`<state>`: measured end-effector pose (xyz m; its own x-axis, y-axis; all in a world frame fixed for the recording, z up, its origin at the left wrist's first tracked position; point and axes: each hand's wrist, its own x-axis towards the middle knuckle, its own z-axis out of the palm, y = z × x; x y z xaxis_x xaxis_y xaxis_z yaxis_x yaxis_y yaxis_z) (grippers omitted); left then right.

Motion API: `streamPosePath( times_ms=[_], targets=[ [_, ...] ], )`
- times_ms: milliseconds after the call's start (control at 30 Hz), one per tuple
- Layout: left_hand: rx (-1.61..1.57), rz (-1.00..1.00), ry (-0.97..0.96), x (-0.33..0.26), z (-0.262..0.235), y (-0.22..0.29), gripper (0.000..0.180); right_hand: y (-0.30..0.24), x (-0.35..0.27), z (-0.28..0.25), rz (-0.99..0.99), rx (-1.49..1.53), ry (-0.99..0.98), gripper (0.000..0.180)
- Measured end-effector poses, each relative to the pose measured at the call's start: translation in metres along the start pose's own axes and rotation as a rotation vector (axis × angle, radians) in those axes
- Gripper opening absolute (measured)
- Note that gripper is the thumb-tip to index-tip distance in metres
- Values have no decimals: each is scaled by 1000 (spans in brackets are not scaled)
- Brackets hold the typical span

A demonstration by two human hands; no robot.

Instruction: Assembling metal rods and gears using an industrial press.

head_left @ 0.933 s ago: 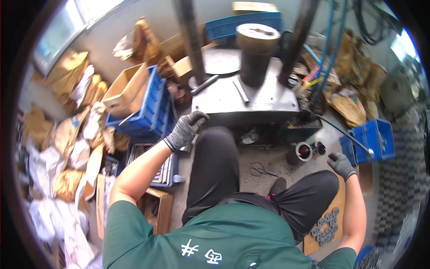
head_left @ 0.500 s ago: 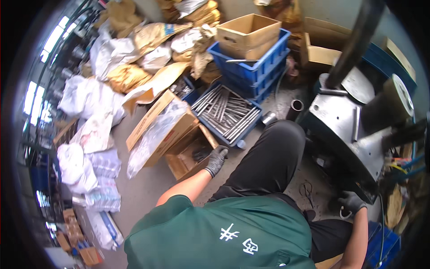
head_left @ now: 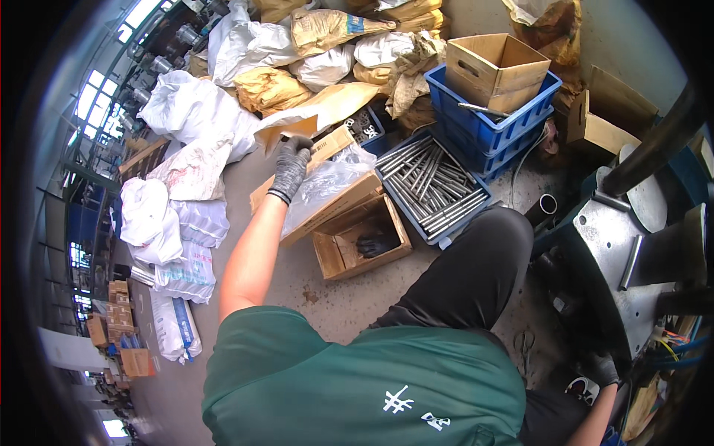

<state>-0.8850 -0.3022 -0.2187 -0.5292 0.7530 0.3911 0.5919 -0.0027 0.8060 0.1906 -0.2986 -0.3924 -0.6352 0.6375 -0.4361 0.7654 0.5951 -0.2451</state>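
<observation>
The gloved left hand reaches out over the floor and grips the raised flap of a flat cardboard box holding a clear plastic bag. Just right lies a blue tray of metal rods. Far right, the gloved right hand hangs low beside the grey machine; its grip cannot be made out.
</observation>
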Motion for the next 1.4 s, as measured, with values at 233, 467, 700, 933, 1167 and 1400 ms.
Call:
streamPosePath(
  times_ms=[233, 467, 700, 933, 1167, 1400],
  targets=[
    [645, -253, -396, -72, 18, -59, 25, 14, -27, 40, 270, 924, 104, 29],
    [637, -430, -131, -77, 15, -84, 41, 35, -51, 56, 375, 1041, 1, 26],
    [856, -639, -317, -70, -36, -99, 75, -44, -15, -11, 652, 1317, 131, 9],
    [1112, -539, -791, -40, 0, -130, 70, -72, -66, -35, 656, 1068, 216, 9],
    [1076, -587, -782, -44, 6, -120, 60, -99, -55, -64, 789, 1134, 313, 18],
    [1077, -345, -447, -57, -3, -53, 54, -149, -35, -107, 592, 801, 440, 33]
  ],
)
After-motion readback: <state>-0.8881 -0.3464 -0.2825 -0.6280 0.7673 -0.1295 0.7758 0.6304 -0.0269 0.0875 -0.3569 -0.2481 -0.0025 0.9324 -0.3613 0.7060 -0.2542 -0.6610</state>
